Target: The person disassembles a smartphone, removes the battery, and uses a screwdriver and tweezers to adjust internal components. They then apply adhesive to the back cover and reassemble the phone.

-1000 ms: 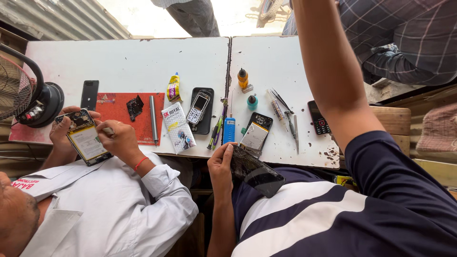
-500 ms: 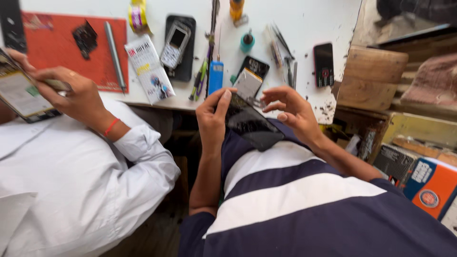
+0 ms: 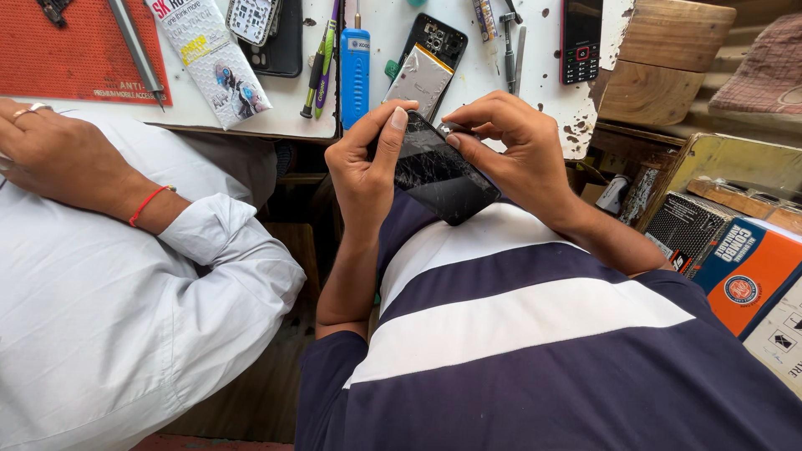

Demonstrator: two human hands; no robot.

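A black smartphone with a cracked screen (image 3: 439, 171) rests tilted against my striped shirt, just below the table edge. My left hand (image 3: 365, 163) grips its left side, thumb laid across the upper glass. At the phone's top right corner my right hand (image 3: 510, 150) pinches a small metal tool (image 3: 449, 129) between thumb and fingers. An opened phone with a silver battery (image 3: 422, 71) lies on the white table (image 3: 276, 117) just beyond my hands.
A co-worker in a white shirt sits at the left, a hand (image 3: 63, 159) with a red thread on the wrist. The table holds a red mat (image 3: 67, 58), a blue tool (image 3: 354, 67), pens, a keypad phone (image 3: 580, 42), tweezers. Cardboard boxes (image 3: 735, 267) stand at right.
The view has dropped and closed in on my lap. My right arm came back from over the table, and that hand now pinches at the cracked phone's top corner.
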